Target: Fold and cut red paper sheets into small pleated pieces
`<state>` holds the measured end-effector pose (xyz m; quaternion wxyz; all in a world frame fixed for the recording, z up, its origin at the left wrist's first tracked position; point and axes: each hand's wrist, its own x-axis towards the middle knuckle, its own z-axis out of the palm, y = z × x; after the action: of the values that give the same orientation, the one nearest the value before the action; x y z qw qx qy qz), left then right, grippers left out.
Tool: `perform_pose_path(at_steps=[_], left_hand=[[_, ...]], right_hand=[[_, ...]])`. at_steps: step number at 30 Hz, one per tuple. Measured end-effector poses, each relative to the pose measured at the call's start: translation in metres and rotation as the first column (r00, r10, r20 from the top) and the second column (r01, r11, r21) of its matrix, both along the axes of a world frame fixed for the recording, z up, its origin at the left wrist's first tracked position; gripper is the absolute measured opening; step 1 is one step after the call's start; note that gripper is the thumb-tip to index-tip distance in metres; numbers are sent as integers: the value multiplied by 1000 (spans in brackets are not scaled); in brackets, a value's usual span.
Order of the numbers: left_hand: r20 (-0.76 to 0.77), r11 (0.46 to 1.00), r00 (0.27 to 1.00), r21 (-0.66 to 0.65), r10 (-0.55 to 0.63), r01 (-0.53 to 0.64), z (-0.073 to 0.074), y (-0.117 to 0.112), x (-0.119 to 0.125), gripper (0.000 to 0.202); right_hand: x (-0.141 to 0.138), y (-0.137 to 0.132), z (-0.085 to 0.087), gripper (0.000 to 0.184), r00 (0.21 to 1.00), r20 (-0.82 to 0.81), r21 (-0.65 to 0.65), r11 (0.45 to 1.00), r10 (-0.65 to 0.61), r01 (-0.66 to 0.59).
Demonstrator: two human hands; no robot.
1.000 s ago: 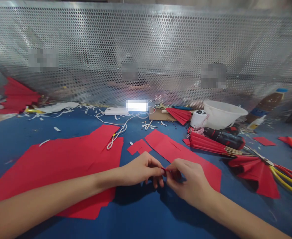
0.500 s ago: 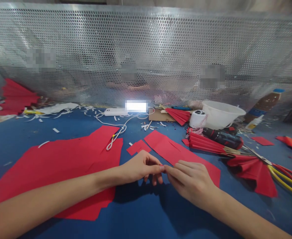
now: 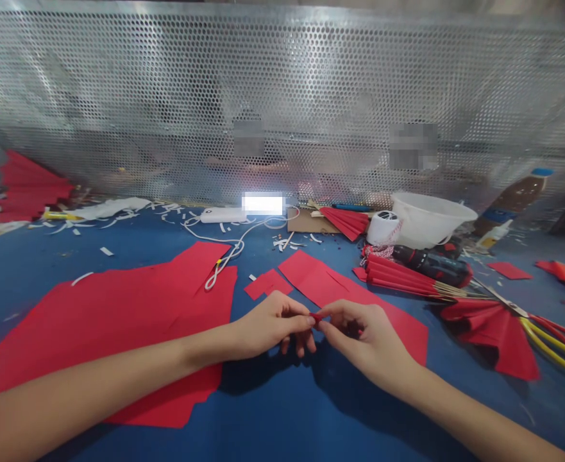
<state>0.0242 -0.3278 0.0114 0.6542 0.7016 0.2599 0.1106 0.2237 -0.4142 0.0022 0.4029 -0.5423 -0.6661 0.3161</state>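
My left hand (image 3: 267,327) and my right hand (image 3: 366,340) meet at the fingertips just above the blue table (image 3: 282,417). Between thumbs and forefingers they pinch a small red paper piece (image 3: 317,318), mostly hidden by the fingers. Both hands are closed in a pinch. A long red paper strip (image 3: 340,295) lies right behind the hands. Large red paper sheets (image 3: 118,321) lie under my left forearm. A small red paper scrap (image 3: 267,283) lies just beyond my left hand.
Folded red paper fans (image 3: 407,276), a dark red tool (image 3: 433,264), scissors with yellow handles (image 3: 542,327), a white bowl (image 3: 431,221), a spool (image 3: 383,228) and a brown bottle (image 3: 520,202) crowd the right. A white cable (image 3: 229,247), power bank (image 3: 224,215) and perforated metal screen (image 3: 282,96) stand behind.
My right fingers have curled and shifted at the pinch, so the small red piece shows again between the fingertips. The arms stay in place.
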Motion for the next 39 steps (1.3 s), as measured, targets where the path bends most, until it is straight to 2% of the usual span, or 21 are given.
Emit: perform_pose_path(at_steps=[4, 8, 13, 21, 28, 34, 37, 39], left_hand=[[-16, 978, 989, 147, 150, -146, -1, -8, -1, 31], [-23, 954, 984, 248, 178, -167, 2, -13, -2, 31], [-13, 966, 988, 212, 156, -150, 2, -10, -1, 32], [-8, 983, 995, 155, 101, -99, 2, -7, -1, 38], [-40, 977, 990, 170, 135, -126, 4, -9, -2, 27], [-12, 983, 993, 140, 118, -115, 1, -6, -1, 27], [0, 984, 994, 139, 111, -110, 0, -5, -1, 28], [8, 982, 994, 156, 107, -107, 0, -6, 0, 28]], right_hand=[[-1, 0, 1, 20, 1000, -21, -65, 998, 7, -8], [-3, 0, 3, 22, 1000, -5, -79, 997, 12, -12], [0, 1, 0, 27, 999, -27, -111, 993, 39, -42], [3, 5, 0, 32, 985, -157, -200, 975, 63, -95], [0, 1, 6, 27, 991, -76, -162, 979, 111, -122], [3, 1, 7, 31, 978, -172, -178, 973, 116, -146], [3, -1, 4, 28, 987, -103, -147, 979, 124, -138], [2, -4, 2, 23, 993, 22, -56, 992, 115, -114]])
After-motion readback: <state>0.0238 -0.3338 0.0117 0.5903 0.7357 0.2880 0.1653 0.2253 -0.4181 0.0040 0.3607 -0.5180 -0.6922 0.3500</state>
